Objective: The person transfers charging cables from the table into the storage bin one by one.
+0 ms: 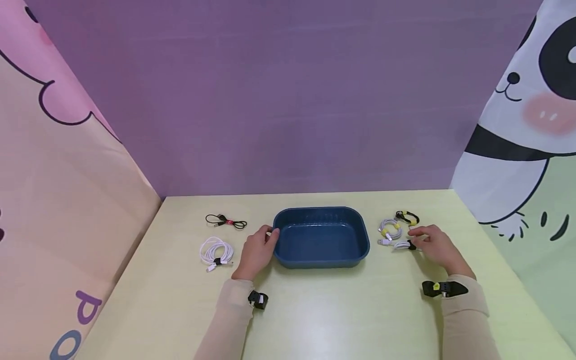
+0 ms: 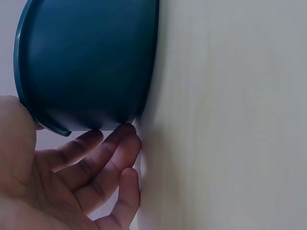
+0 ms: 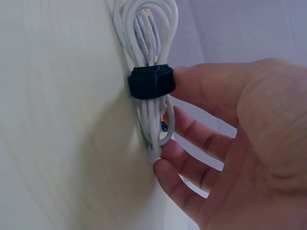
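A dark blue rectangular basin (image 1: 321, 263) stands in the middle of the table. At its left end my left hand (image 1: 258, 250) grips it, thumb at the rim and fingertips against the outer side, as the left wrist view shows. My right hand (image 1: 438, 247) pinches a bundled white cable (image 3: 151, 115) beside its black strap (image 3: 152, 81); the bundle lies low over the table. Just behind are a coiled white cable with yellow ties (image 1: 390, 229) and a small black cable with yellow ties (image 1: 407, 217).
Left of the basin, a coiled white cable (image 1: 217, 251) with a black strap lies in front of a black cable (image 1: 226, 221) with a red tie. A purple backdrop (image 1: 297, 100) rises behind the table (image 1: 324, 315), with printed cloth panels at both sides.
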`<state>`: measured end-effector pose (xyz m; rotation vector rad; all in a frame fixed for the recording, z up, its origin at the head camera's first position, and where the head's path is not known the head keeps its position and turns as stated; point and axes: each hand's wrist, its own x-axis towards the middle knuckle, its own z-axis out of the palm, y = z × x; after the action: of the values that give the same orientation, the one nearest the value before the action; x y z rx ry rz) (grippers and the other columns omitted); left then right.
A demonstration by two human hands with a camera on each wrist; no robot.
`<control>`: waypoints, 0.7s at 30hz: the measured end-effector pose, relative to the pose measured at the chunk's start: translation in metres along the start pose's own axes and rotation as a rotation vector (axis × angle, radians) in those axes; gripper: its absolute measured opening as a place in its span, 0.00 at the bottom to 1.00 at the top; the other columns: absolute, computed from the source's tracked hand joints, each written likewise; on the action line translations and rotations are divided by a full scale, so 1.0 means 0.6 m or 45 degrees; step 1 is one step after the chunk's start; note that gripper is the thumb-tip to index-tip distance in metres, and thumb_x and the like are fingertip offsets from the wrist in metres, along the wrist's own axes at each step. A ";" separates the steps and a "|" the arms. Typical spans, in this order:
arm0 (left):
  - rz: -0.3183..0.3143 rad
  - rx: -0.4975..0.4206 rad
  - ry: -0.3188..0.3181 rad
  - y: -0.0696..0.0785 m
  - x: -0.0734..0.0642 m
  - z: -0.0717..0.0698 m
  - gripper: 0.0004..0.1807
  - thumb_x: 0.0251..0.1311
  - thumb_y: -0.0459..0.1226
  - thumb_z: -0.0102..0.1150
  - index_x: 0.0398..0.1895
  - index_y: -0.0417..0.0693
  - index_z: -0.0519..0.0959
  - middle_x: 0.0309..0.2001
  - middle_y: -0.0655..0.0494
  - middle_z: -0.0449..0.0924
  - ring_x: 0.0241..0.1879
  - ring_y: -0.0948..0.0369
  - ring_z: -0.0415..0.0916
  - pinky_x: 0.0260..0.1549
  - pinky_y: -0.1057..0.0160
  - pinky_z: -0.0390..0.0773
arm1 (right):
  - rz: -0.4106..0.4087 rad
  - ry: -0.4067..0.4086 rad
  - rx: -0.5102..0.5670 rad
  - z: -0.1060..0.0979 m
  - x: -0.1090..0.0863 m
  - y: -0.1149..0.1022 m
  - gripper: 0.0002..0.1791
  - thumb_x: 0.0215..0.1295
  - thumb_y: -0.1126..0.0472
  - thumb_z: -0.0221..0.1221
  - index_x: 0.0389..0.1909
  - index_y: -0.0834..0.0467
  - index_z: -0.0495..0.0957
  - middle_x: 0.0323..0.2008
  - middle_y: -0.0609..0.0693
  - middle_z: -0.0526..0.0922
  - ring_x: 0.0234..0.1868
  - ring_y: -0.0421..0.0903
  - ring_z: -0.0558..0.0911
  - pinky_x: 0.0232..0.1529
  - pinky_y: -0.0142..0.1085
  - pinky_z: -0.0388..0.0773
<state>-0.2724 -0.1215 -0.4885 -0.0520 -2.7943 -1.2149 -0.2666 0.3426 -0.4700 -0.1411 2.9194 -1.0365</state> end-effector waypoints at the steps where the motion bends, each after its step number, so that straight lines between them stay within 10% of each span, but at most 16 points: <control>1: -0.003 0.001 -0.004 0.001 0.001 0.000 0.22 0.77 0.51 0.48 0.56 0.44 0.80 0.29 0.53 0.78 0.28 0.57 0.72 0.30 0.61 0.69 | 0.003 0.001 -0.003 0.000 0.000 0.000 0.15 0.75 0.63 0.56 0.54 0.68 0.81 0.52 0.69 0.74 0.41 0.53 0.80 0.38 0.39 0.73; 13: -0.052 -0.018 -0.022 0.002 0.002 -0.002 0.23 0.77 0.53 0.46 0.55 0.45 0.80 0.31 0.52 0.79 0.29 0.56 0.72 0.30 0.61 0.69 | 0.047 -0.055 -0.012 0.001 0.003 0.005 0.17 0.79 0.59 0.52 0.55 0.67 0.81 0.57 0.70 0.70 0.53 0.65 0.76 0.49 0.52 0.73; 21: -0.048 -0.005 -0.036 0.001 0.002 -0.002 0.24 0.77 0.53 0.45 0.55 0.45 0.80 0.33 0.51 0.80 0.32 0.55 0.73 0.32 0.61 0.70 | 0.027 -0.042 -0.030 0.002 0.002 0.009 0.17 0.79 0.59 0.53 0.53 0.68 0.82 0.54 0.68 0.73 0.48 0.60 0.78 0.43 0.41 0.72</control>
<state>-0.2732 -0.1220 -0.4874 -0.0171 -2.8296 -1.2382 -0.2682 0.3455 -0.4744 -0.1268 2.8982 -0.9877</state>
